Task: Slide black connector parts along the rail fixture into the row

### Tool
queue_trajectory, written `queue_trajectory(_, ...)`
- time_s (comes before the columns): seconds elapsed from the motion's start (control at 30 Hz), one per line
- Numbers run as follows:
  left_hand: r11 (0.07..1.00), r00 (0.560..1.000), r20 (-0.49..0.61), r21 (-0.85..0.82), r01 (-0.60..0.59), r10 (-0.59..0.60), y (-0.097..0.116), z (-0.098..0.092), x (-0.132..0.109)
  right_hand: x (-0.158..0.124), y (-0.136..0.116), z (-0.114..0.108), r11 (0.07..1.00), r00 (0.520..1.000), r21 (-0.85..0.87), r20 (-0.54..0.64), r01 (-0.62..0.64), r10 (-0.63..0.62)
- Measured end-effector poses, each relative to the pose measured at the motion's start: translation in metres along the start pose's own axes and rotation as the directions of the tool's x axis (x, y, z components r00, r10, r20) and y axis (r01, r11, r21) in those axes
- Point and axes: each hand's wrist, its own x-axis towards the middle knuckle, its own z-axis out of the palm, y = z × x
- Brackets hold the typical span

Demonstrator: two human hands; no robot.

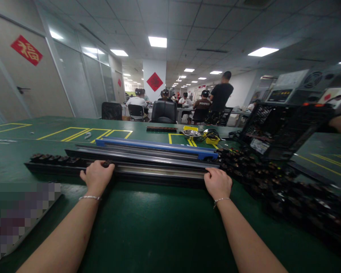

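Note:
A long black trough (159, 182) with a shiny metal inner face lies crosswise in front of me. Small black parts (57, 160) stand in a row in its left portion. My left hand (98, 175) is closed at the right end of this row, with a small dark part (106, 163) showing between thumb and forefinger. Around the trough's right end, my right hand (218, 182) is closed, fingertips over its upper edge. Just behind lie another metal-faced black strip (147, 156) and a blue-edged rail (156, 145).
Many black parts are heaped (295, 193) on the right, by an open black computer case (284, 129). A metal bowl (191, 133) and yellow containers (211, 138) stand farther back. A pixelated flat object (25, 220) lies at left. People sit beyond the table; one person (222, 94) stands.

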Motion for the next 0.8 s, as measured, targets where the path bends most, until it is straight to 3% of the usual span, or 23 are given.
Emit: queue_trajectory(0.8, 0.997, 0.997, 0.019, -0.03, -0.068, 0.069, 0.004, 0.0046, -0.0034, -0.0006, -0.0002, 0.0005, 1.0, 1.0, 0.012, -0.006, -0.01, 0.01)
